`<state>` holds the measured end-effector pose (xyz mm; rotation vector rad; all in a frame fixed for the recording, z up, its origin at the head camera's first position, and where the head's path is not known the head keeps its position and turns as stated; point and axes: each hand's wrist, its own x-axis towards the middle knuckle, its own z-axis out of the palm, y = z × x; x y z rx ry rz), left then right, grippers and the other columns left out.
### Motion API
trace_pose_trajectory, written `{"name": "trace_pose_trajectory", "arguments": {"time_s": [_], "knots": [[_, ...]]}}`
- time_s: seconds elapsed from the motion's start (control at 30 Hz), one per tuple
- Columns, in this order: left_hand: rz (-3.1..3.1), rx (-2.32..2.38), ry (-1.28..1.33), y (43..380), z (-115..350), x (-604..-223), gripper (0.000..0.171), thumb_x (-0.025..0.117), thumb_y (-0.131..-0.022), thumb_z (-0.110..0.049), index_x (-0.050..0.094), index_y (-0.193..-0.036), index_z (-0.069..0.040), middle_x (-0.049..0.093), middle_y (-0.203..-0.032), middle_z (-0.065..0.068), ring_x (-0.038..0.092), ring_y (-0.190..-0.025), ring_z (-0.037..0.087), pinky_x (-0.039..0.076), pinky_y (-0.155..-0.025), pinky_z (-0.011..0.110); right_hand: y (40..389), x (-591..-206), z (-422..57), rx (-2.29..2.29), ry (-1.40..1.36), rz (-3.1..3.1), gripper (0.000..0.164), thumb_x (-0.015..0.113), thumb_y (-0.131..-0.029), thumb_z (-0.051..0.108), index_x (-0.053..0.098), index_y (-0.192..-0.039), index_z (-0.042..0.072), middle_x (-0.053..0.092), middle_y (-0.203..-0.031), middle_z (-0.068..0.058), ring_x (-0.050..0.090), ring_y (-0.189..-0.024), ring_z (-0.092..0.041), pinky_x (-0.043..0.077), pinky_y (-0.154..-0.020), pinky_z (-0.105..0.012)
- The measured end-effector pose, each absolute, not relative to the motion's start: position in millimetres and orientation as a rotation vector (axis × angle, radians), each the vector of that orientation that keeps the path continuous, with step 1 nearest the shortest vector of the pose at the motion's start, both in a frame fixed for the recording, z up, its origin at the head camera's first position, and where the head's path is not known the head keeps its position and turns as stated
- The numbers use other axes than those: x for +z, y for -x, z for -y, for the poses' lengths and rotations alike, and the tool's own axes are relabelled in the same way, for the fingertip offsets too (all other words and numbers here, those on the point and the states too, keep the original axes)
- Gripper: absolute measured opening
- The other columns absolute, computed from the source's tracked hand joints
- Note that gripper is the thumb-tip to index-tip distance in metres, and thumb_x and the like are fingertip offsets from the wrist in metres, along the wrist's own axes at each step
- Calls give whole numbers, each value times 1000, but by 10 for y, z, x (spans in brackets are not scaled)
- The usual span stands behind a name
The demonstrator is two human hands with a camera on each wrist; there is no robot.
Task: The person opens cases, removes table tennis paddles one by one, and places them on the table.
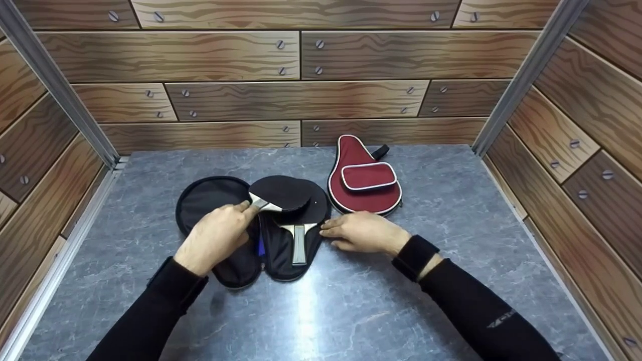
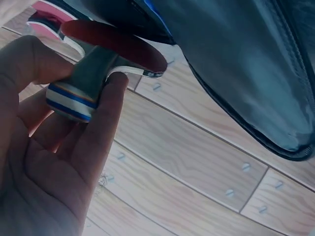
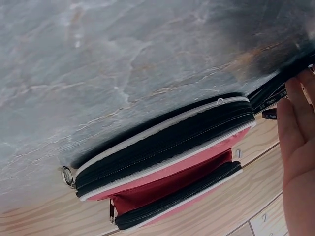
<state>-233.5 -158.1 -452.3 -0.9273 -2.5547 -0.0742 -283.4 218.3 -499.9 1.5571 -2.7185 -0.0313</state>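
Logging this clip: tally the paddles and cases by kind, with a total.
Paddles: 2 (held paddle, lower paddle)
Cases: 2 (open black case, red case)
Total: 4

Along the right edge of the table (image 1: 451,200), from the far right corner down to my right arm (image 1: 476,301), I could pass a hand, and likewise along the left edge and behind the black case (image 1: 205,198). The middle is barred: the red case (image 1: 366,178), narrow end at the far edge, sits right beside the black one. My right hand (image 1: 363,233) blocks the near side there, while the bat (image 1: 281,193) in my left hand (image 1: 215,238) overhangs the black case.
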Motion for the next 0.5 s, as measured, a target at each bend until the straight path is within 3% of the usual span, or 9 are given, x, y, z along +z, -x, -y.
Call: {"name": "trace_pose_trajectory", "arguments": {"time_s": [0.13,0.33,0.5], "knots": [[2525,-63,896,2390,1627,-4528,46,85,-84,8,80,-130,0,87,-123,20,81,-85,37,72,-74,50,2838,-5004,-2175,-22,-1565,2726,42,77,-113,29,80,-153,18,81,-156,-3,78,-145,-20,70,-114,-45],[2486,-32,853,2447,1674,-4515,40,77,-100,8,82,-138,-5,87,-129,17,83,-99,36,74,-82,49,2840,-5002,-2163,4,-1568,2736,40,76,-114,29,81,-152,17,81,-155,-4,79,-144,-21,69,-116,-44],[2466,26,841,2497,1685,-4481,43,73,-99,9,81,-139,-3,86,-134,18,83,-113,36,75,-90,48,2845,-4992,-2157,33,-1566,2745,39,76,-113,28,82,-150,16,82,-154,-5,79,-143,-21,69,-116,-45]]}}
